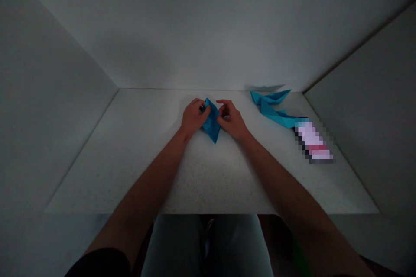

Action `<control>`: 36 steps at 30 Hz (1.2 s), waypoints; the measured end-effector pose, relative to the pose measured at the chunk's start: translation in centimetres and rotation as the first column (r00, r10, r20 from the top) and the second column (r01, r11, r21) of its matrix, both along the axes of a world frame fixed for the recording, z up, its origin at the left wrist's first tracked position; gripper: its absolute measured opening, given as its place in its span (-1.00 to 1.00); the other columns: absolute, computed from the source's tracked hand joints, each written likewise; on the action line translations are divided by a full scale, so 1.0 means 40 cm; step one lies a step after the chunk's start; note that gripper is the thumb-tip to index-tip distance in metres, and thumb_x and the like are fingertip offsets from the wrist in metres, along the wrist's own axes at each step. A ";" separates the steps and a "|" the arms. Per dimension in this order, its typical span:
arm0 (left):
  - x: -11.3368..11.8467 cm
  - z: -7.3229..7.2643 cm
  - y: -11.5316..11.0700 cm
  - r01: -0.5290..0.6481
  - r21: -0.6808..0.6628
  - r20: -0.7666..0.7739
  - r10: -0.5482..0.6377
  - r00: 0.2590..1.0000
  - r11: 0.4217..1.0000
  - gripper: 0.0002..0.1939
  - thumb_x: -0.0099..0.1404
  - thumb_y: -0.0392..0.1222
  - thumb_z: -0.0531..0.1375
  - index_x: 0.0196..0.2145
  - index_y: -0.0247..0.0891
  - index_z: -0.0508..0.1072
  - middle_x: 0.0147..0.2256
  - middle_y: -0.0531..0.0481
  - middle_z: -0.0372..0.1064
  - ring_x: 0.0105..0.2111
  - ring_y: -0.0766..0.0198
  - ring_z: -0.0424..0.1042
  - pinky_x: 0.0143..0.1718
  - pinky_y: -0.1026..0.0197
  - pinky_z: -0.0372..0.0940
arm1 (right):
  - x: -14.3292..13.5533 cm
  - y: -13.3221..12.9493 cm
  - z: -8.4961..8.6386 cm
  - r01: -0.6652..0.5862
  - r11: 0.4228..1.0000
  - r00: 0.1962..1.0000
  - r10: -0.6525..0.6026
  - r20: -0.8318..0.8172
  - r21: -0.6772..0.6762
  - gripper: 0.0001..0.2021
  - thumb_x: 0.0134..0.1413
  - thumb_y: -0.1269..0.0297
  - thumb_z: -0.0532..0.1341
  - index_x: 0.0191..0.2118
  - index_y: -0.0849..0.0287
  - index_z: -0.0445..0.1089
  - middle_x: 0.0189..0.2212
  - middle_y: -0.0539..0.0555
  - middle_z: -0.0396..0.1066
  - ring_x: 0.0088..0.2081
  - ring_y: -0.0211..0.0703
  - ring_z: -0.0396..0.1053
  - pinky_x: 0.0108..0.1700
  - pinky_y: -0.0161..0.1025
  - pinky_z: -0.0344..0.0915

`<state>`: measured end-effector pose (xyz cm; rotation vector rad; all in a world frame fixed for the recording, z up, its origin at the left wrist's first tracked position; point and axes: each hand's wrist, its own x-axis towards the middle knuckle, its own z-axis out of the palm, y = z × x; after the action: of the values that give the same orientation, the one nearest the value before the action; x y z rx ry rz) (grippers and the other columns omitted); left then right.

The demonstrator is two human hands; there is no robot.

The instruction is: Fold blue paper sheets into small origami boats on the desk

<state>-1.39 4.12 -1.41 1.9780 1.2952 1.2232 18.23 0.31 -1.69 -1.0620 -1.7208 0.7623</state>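
Observation:
A folded piece of blue paper (212, 127), roughly diamond-shaped with points at top and bottom, is between my two hands over the middle of the table. My left hand (194, 116) is closed on its left side, with the thumb lying across the front and the other fingers partly hidden behind. At the right edge, my right hand (231, 119) pinches the paper near the thumb tip. Its index finger is raised and curved, apart from the sheet. The paper's back side is hidden from me.
Two blue folded paper boats, one at the back (276, 97) and one nearer (276, 116), lie on the right of the white table (130, 147). A pixelated phone-like object (312, 140) touches the nearer boat. White walls (201, 30) enclose the back and both sides.

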 end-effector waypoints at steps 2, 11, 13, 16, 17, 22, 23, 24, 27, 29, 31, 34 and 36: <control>0.000 0.003 0.005 0.028 -0.030 0.110 -0.025 0.994 0.999 -0.79 0.39 -0.10 0.30 -0.40 -0.17 0.45 -0.26 -0.03 0.42 -0.28 0.21 0.42 -0.15 0.14 0.40 | 0.001 -0.001 0.002 0.001 1.000 1.000 -0.001 0.001 0.002 -0.44 0.08 0.33 0.28 0.22 0.01 0.29 -0.29 -0.06 0.37 -0.29 -0.17 0.36 -0.22 -0.20 0.35; -0.007 -0.016 0.047 0.136 -0.276 0.540 0.036 0.841 0.952 -0.71 0.41 0.10 0.19 -0.27 -0.16 0.52 -0.22 -0.05 0.54 -0.18 0.16 0.56 -0.11 0.13 0.51 | 0.002 -0.001 0.001 -0.088 0.994 0.995 0.091 0.048 -0.068 -0.43 0.07 0.26 0.34 0.23 0.01 0.30 -0.32 -0.09 0.36 -0.40 -0.23 0.30 -0.34 -0.26 0.25; -0.013 -0.024 0.057 0.107 -0.290 0.562 0.078 0.823 0.951 -0.65 0.43 0.17 0.15 -0.28 -0.15 0.51 -0.30 -0.04 0.52 -0.22 0.14 0.56 -0.13 0.11 0.51 | 0.003 -0.001 0.003 -0.088 0.993 0.994 0.093 0.057 -0.073 -0.46 0.09 0.29 0.30 0.22 0.03 0.32 -0.36 -0.11 0.32 -0.43 -0.24 0.27 -0.34 -0.26 0.22; -0.024 -0.031 0.065 0.029 -0.291 0.552 0.143 0.822 0.956 -0.58 0.43 0.23 0.15 -0.40 -0.13 0.38 -0.40 -0.02 0.44 -0.28 0.15 0.52 -0.21 0.13 0.49 | 0.004 0.000 0.006 -0.051 0.998 0.998 0.052 0.030 -0.045 -0.50 0.11 0.30 0.25 0.20 0.05 0.34 -0.39 -0.12 0.30 -0.44 -0.24 0.23 -0.34 -0.25 0.20; -0.026 -0.033 0.066 0.011 -0.294 0.546 0.158 0.823 0.956 -0.55 0.42 0.25 0.18 -0.44 -0.13 0.33 -0.43 0.00 0.39 -0.31 0.16 0.49 -0.25 0.14 0.48 | 0.005 0.000 0.006 -0.035 0.999 0.999 0.035 0.011 -0.034 -0.51 0.12 0.29 0.25 0.19 0.05 0.35 -0.39 -0.12 0.29 -0.44 -0.24 0.22 -0.34 -0.24 0.20; -0.017 -0.026 0.054 0.021 -0.280 0.522 0.134 0.842 0.960 -0.52 0.37 0.36 0.24 -0.34 -0.12 0.34 -0.38 0.01 0.38 -0.31 0.19 0.48 -0.29 0.17 0.45 | 0.008 0.007 -0.003 0.062 0.998 0.995 -0.063 -0.080 -0.005 -0.57 0.16 0.25 0.26 0.16 0.01 0.37 -0.40 -0.11 0.26 -0.42 -0.21 0.22 -0.34 -0.24 0.20; -0.013 -0.024 0.049 0.049 -0.270 0.513 0.101 0.852 0.962 -0.52 0.36 0.38 0.25 -0.25 -0.11 0.38 -0.30 0.00 0.43 -0.26 0.19 0.51 -0.25 0.17 0.47 | 0.008 0.008 -0.005 0.089 0.996 0.992 -0.089 -0.094 -0.001 -0.58 0.17 0.25 0.26 0.16 0.00 0.37 -0.40 -0.11 0.25 -0.42 -0.20 0.22 -0.34 -0.23 0.21; -0.009 -0.021 0.043 0.087 -0.255 0.501 0.054 0.864 0.963 -0.50 0.34 0.39 0.26 -0.16 -0.11 0.41 -0.21 -0.04 0.48 -0.21 0.19 0.54 -0.20 0.15 0.48 | 0.009 0.010 -0.006 0.117 0.993 0.988 -0.116 -0.106 0.003 -0.60 0.18 0.24 0.26 0.15 0.00 0.37 -0.40 -0.10 0.24 -0.41 -0.19 0.22 -0.34 -0.23 0.21; 0.001 -0.016 0.026 0.209 -0.191 0.455 -0.103 0.885 0.959 -0.36 0.27 0.41 0.34 0.08 -0.08 0.41 0.06 -0.17 0.50 -0.06 0.13 0.58 -0.08 0.09 0.51 | 0.008 0.009 -0.004 0.186 0.982 0.975 -0.183 -0.129 0.018 -0.61 0.23 0.23 0.25 0.16 -0.02 0.36 -0.39 -0.09 0.22 -0.40 -0.16 0.23 -0.33 -0.20 0.24; 0.003 -0.016 0.020 0.249 -0.169 0.437 -0.154 0.886 0.954 -0.30 0.22 0.36 0.41 0.13 -0.09 0.40 0.13 -0.21 0.48 -0.03 0.10 0.58 -0.06 0.08 0.51 | 0.007 0.005 0.004 0.212 0.977 0.971 -0.206 -0.125 0.033 -0.60 0.25 0.24 0.24 0.19 -0.03 0.37 -0.39 -0.07 0.21 -0.39 -0.14 0.23 -0.32 -0.19 0.25; 0.002 -0.018 0.020 0.246 -0.182 0.428 -0.148 0.891 0.952 -0.36 0.21 0.25 0.45 0.09 -0.12 0.42 0.10 -0.19 0.50 -0.07 0.12 0.59 -0.09 0.10 0.50 | 0.007 -0.001 0.013 0.215 0.975 0.971 -0.208 -0.114 0.053 -0.61 0.26 0.26 0.24 0.19 -0.04 0.41 -0.39 -0.07 0.22 -0.39 -0.14 0.23 -0.31 -0.18 0.25; -0.006 -0.020 0.030 0.189 -0.226 0.413 -0.082 0.907 0.956 -0.59 0.27 0.14 0.40 -0.10 -0.16 0.47 -0.14 -0.07 0.54 -0.20 0.17 0.56 -0.19 0.14 0.48 | 0.008 -0.006 0.021 0.207 0.976 0.975 -0.200 -0.097 0.069 -0.68 0.29 0.27 0.22 0.11 -0.03 0.50 -0.39 -0.06 0.26 -0.39 -0.16 0.23 -0.28 -0.17 0.26; -0.013 -0.020 0.038 0.168 -0.254 0.436 -0.043 0.899 0.952 -0.67 0.30 0.13 0.36 -0.22 -0.16 0.46 -0.28 -0.01 0.51 -0.27 0.18 0.53 -0.26 0.17 0.45 | 0.009 -0.005 0.019 0.207 0.976 0.976 -0.201 -0.083 0.067 -0.75 0.30 0.26 0.22 0.04 0.00 0.54 -0.38 -0.04 0.30 -0.38 -0.16 0.24 -0.26 -0.16 0.25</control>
<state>-1.90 5.62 -2.19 1.4521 1.0551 1.2458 18.61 0.09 -0.91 -1.1234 -1.5362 0.5948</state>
